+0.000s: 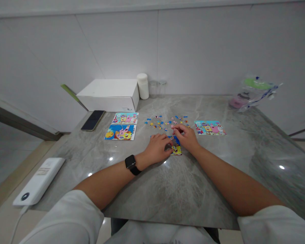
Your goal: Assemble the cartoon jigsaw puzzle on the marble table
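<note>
A glossy grey marble-patterned table (167,183) stands against a plain white panelled wall (193,51), with ceiling lights glinting off its top. At its centre lies a small, partly built cartoon jigsaw puzzle (176,148). The left hand (157,148), a black smartwatch (132,164) on its wrist, rests flat with fingers touching the puzzle's 9 o'clock edge. The right hand (186,137) presses on the puzzle's 1 o'clock corner, fingers curled; whether it pinches a piece cannot be told. Loose blue and orange puzzle pieces (165,122) lie scattered just beyond at 12 o'clock.
</note>
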Tool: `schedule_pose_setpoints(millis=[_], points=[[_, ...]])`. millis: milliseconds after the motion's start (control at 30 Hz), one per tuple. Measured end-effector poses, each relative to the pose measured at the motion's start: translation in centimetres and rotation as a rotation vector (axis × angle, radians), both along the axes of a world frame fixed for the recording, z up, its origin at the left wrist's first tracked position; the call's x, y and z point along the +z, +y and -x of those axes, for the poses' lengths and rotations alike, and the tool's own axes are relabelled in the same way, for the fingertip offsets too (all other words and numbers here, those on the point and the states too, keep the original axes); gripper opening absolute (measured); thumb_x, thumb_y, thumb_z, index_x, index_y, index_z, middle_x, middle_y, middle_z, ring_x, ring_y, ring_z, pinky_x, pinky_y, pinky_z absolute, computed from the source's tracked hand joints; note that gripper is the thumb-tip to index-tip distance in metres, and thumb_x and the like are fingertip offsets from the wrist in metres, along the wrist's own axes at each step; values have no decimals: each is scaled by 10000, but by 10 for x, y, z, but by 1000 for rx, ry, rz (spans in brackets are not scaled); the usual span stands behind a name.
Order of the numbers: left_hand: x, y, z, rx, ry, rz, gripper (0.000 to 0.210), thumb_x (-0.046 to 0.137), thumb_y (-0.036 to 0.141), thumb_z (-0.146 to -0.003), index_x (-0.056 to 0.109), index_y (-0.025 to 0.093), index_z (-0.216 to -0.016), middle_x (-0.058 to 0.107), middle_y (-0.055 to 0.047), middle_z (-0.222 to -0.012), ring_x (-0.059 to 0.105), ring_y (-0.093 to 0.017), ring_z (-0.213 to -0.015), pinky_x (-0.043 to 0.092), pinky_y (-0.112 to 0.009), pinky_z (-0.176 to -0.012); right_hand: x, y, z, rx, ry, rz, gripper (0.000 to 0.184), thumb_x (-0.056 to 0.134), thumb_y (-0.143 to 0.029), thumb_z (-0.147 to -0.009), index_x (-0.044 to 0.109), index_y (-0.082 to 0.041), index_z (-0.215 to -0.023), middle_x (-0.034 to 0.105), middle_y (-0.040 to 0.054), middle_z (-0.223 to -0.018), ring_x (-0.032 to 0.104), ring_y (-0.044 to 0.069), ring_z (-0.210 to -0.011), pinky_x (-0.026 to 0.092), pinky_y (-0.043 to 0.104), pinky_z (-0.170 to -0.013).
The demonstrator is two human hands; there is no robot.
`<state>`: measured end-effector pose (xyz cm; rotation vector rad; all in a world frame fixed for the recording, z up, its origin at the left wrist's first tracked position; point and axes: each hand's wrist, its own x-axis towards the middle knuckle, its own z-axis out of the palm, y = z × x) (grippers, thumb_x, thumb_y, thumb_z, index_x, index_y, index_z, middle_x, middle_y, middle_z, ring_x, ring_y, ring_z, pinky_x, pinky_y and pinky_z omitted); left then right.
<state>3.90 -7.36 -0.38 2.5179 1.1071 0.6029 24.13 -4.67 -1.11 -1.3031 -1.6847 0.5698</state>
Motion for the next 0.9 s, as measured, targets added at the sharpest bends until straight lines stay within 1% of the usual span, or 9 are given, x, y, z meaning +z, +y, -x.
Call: schedule_pose_setpoints(millis=[233, 367, 500, 600, 700, 900], points=[[1, -2, -1, 9, 36, 15, 143, 763, 318, -902, 751, 255, -1030, 686, -68, -1072, 625, -282, -1025, 469, -466, -951, -4, 3, -2, -7, 39, 7, 237, 577, -383, -944, 761, -239, -980, 766, 27, -784, 720, 215, -737, 558, 335, -749], [1, 0, 2, -13, 24, 11, 202, 775, 333, -890, 750, 263, -1078, 687, -69, -1098, 629, -281, -1047, 474, -459, -963, -4, 3, -4, -6, 24, 18, 225, 588, -384, -945, 760, -246, -988, 773, 26, -796, 727, 219, -759, 559, 338, -757], [3, 2, 7, -87, 1, -12, 201, 724, 277, -902, 739, 257, -1102, 710, -71, -1113, 634, -277, -1066, 476, -445, -959, -5, 3, -5, -5, 25, 10, 231, 588, -392, -950, 761, -245, -994, 776, 23, -798, 721, 215, -746, 557, 335, -749], [8, 1, 9, -187, 18, -31, 199, 659, 208, -913, 742, 254, -1088, 727, -67, -1095, 643, -265, -1063, 469, -434, -954, -6, 3, -5, -8, 26, 17, 234, 590, -401, -950, 762, -248, -994, 774, 24, -791, 715, 214, -738, 553, 335, -741], [12, 0, 10, -276, 65, -65, 216, 617, 175, -917, 750, 252, -1069, 740, -66, -1117, 646, -259, -1067, 451, -431, -955, -8, 4, -5, -4, 29, 14, 231, 589, -393, -953, 763, -250, -1004, 773, 25, -798, 720, 214, -743, 550, 335, -743], [15, -2, 11, -313, 109, -81, 250, 599, 178, -924, 765, 251, -1095, 767, -57, -1132, 647, -261, -1051, 429, -432, -935, -12, 6, -6, -4, 15, 25, 223, 593, -374, -954, 766, -250, -1022, 780, 23, -811, 730, 213, -753, 561, 341, -758]])
